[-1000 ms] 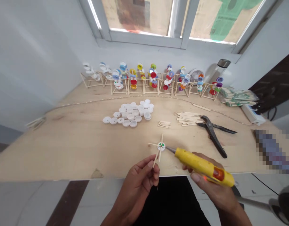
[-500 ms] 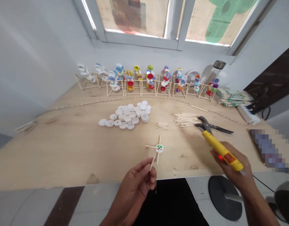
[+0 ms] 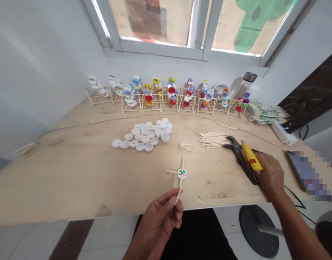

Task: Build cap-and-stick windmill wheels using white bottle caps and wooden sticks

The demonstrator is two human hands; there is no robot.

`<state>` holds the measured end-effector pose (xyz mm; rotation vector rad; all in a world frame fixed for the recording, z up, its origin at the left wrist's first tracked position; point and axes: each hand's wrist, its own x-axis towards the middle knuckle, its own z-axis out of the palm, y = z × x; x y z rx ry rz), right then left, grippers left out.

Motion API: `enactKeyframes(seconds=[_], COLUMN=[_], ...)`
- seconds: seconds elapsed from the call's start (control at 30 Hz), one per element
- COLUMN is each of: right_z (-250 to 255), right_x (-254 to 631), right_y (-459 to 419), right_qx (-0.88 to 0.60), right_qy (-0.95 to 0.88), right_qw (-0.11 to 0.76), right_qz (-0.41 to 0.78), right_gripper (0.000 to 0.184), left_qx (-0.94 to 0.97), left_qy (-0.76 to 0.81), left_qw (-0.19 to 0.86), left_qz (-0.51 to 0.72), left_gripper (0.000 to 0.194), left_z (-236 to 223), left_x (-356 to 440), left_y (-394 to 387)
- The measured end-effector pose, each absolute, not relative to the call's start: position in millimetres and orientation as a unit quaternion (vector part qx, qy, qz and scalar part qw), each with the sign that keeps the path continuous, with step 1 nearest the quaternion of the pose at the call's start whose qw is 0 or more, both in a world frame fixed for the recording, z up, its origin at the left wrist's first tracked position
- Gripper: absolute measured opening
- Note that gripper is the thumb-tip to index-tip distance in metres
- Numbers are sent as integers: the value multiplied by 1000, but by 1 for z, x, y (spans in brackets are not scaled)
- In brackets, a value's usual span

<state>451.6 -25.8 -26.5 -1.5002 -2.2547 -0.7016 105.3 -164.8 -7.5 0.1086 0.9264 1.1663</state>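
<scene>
My left hand (image 3: 163,216) is closed in a pinch on the lower end of a small cross of wooden sticks (image 3: 179,177) with a white bottle cap (image 3: 182,173) at its centre, held just above the plywood table's front edge. My right hand (image 3: 270,177) is wrapped round a yellow glue gun (image 3: 251,158), low over the table at the right, beside the black pliers (image 3: 240,155).
A pile of white caps (image 3: 145,136) and two bundles of cut sticks (image 3: 212,139) lie mid-table. A row of stick-and-cap models (image 3: 166,94) lines the back wall. A phone (image 3: 304,173) and a power strip (image 3: 283,130) are at the right.
My right hand has carried the glue gun from the cap away to the right and down beside the pliers. The left hand keeps its hold on the stick cross.
</scene>
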Motion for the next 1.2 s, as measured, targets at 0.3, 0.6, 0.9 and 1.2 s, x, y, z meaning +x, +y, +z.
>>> enactKeyframes(seconds=[0.3,0.6,0.9,1.2], right_z=[-28,-17,-23,15], right_x=[418,431,449,436], right_y=[-35,-27,-19,-59], right_qx=[-542,-528,-506,-546], right_qy=[-783,-802,-835,-793], right_qw=[163,115,97,268], right_qz=[-260,-255,-196,-36], right_gripper=[16,16,30,35], left_qx=[51,55,63,50], left_qy=[409,397,374,346], left_qw=[740,747,766,760], left_qz=[532,530,520,549], left_gripper=[26,27,26,16], left_z=[-15,-12,-8,-3], left_x=[103,106,117,128], left_y=[-167,-167,-168,-165])
